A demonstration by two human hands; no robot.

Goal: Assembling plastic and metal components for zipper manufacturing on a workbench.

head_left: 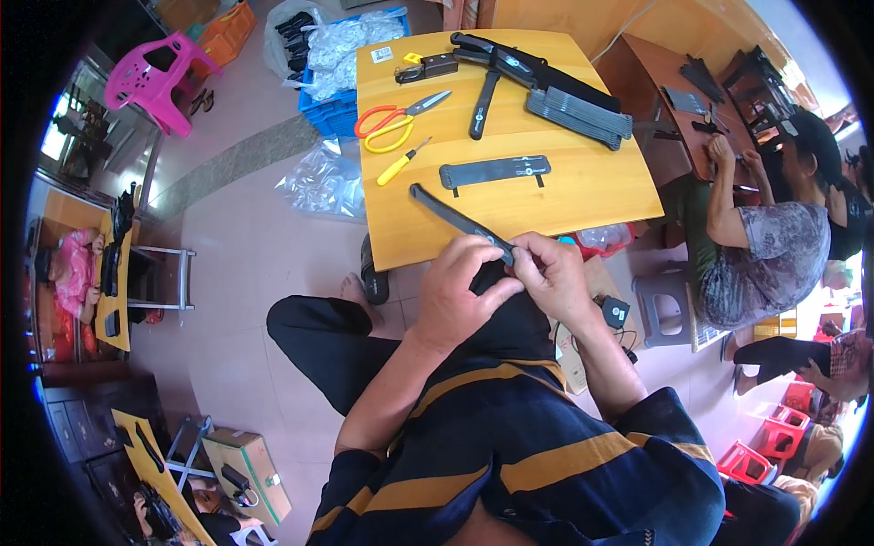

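Both hands hold a long narrow black strap [458, 218] at the table's near edge. Its free end points away to the left over the tabletop. The fingers of my left hand [464, 289] are bent round the strap's near end, thumb pressed inward. My right hand [553, 276] pinches that same end close beside it; the fingers cover the tip. Just beyond lies a flat dark band [496, 171] with two small black tabs along its lower edge.
On the wooden table [583, 196] are scissors [401, 120], a yellow-handled screwdriver [403, 163], a small black device [439, 66], a loose black strap [484, 105] and stacked grey bands [578, 116]. A blue crate [330, 116] stands left; a person [765, 227] works at the right.
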